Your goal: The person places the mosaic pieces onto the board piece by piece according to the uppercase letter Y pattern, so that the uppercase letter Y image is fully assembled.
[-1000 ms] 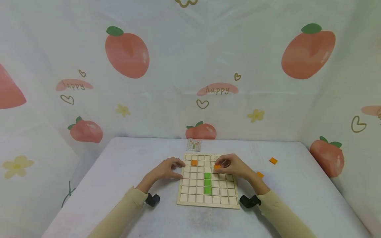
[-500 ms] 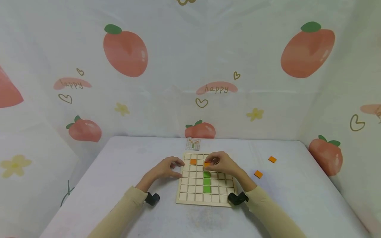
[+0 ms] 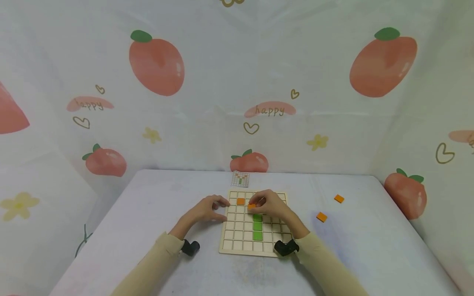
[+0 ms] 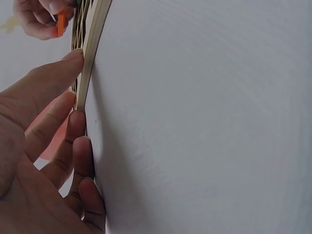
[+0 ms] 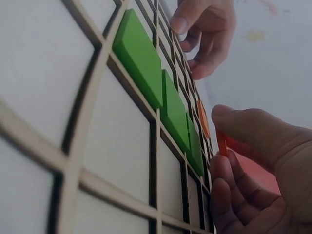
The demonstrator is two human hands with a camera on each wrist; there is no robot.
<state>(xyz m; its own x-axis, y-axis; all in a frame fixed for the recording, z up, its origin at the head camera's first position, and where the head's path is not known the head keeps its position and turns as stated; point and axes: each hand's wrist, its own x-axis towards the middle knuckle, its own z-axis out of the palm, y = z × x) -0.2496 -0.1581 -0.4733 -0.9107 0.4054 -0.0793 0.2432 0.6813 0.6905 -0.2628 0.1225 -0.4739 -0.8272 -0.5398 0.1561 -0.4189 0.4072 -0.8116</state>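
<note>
A wooden grid board [image 3: 238, 246] lies on the white table. My right hand [image 3: 273, 204] pinches a square orange tile [image 3: 252, 206] between thumb and fingertips, close over the upper middle of the board. The right wrist view shows this held tile [image 5: 222, 142] edge-on. Down the board's centre column sit three green tiles [image 3: 257, 226], in neighbouring cells just below the right hand. Another orange tile [image 3: 240, 201] fills a cell at the upper left. My left hand [image 3: 208, 209] rests its thumb and fingertips along the board's left edge [image 4: 93, 48], with fingers spread and relaxed.
Two loose orange tiles, a nearer one [image 3: 321, 217] and a farther one [image 3: 338, 199], lie on the table to the right. Behind the board is a small printed grid card [image 3: 240, 179] with a coloured pattern. A fruit-patterned curtain [image 3: 207, 135] hangs beyond the table.
My right hand has carried the orange tile leftward over the board, from the right of the centre column to just left of it. The left hand stays at the board's edge.
</note>
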